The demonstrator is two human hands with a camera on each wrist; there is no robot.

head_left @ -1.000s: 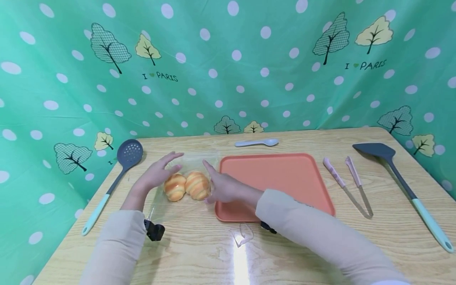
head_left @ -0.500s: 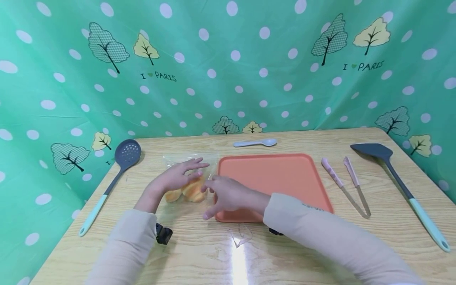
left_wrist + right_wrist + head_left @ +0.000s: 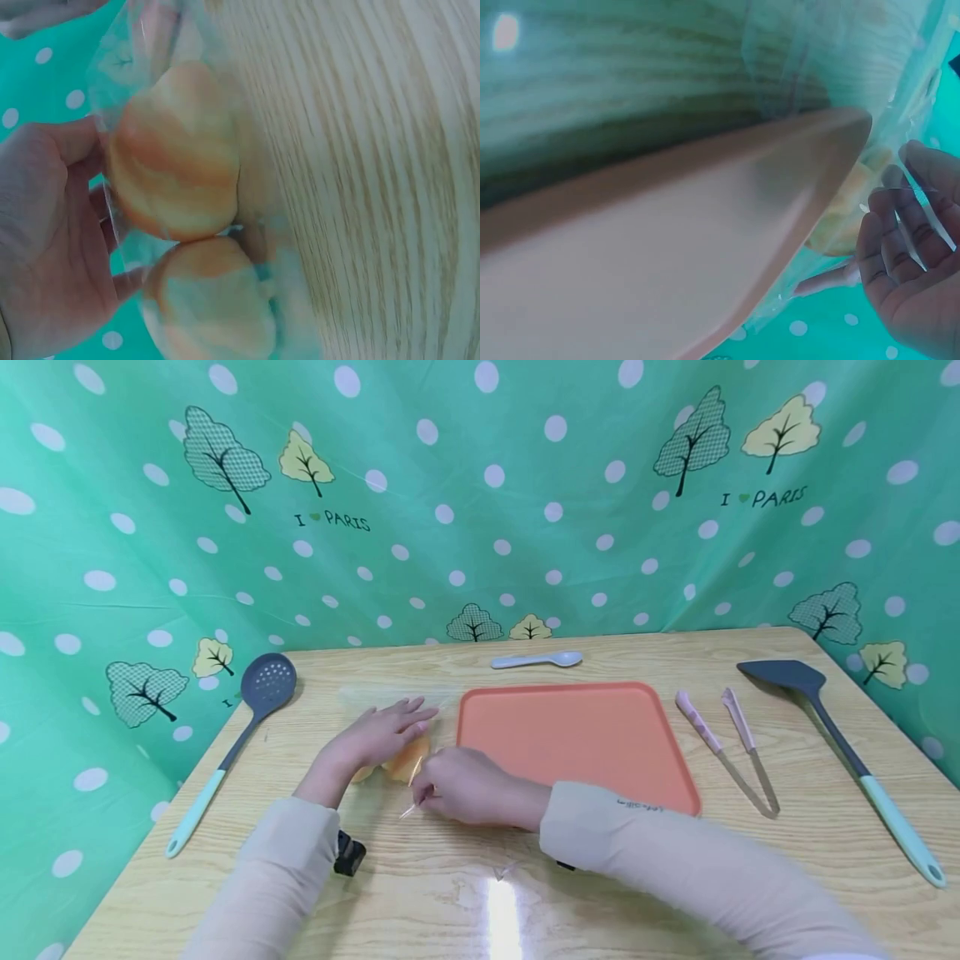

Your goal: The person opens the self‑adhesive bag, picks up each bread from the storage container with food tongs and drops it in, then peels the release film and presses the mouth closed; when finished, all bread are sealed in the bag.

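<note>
Two bread rolls, one of them the striped bread roll (image 3: 180,157), lie side by side in a clear plastic bag (image 3: 397,693) to the left of the tray. Over the rolls, my left hand (image 3: 384,731) rests with its fingers stretched out and partly covers them. In the left wrist view, its thumb touches the bag's edge beside a roll. My right hand (image 3: 465,785), at the tray's left front corner, has curled fingers that pinch the bag's edge. Clear film crosses those fingers in the right wrist view.
A pink tray (image 3: 570,735) lies right of the bag. Farther right are tongs (image 3: 738,760) and a dark spatula (image 3: 825,714). A slotted skimmer (image 3: 258,697) lies at the left, and a pale spoon (image 3: 536,660) behind the tray.
My left hand has moved right from the bag's left side to above the rolls. My right hand has drawn toward the bag's near right edge, its fingers curling onto the film.
</note>
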